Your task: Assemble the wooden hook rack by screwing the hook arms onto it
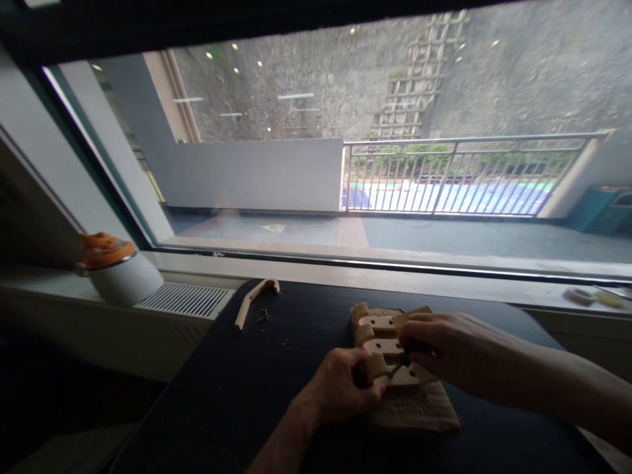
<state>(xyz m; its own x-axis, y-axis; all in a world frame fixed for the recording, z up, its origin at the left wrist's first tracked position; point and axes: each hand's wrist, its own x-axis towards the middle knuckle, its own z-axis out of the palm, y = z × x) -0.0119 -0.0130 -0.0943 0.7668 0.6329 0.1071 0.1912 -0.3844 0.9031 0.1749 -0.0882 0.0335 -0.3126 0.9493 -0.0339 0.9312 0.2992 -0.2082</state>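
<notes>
My left hand (340, 382) is closed around the near left end of a pale wooden piece (407, 375) with drilled holes. This is the nearest of several similar curved pieces lying side by side on a rough wooden board (419, 408). In my right hand (444, 349) is a screwdriver (405, 359) with a dark handle, mostly covered by my fingers. Its thin shaft slants down to the left onto the nearest piece; the exact contact of the tip is too small to make out.
The board rests on a black table (237, 395). At the table's far left lie a loose curved wooden piece (251, 299) and some small screws (264, 316). A white jug with an orange lid (121, 273) stands on the sill left. Tape rolls (579, 296) sit far right, below the window.
</notes>
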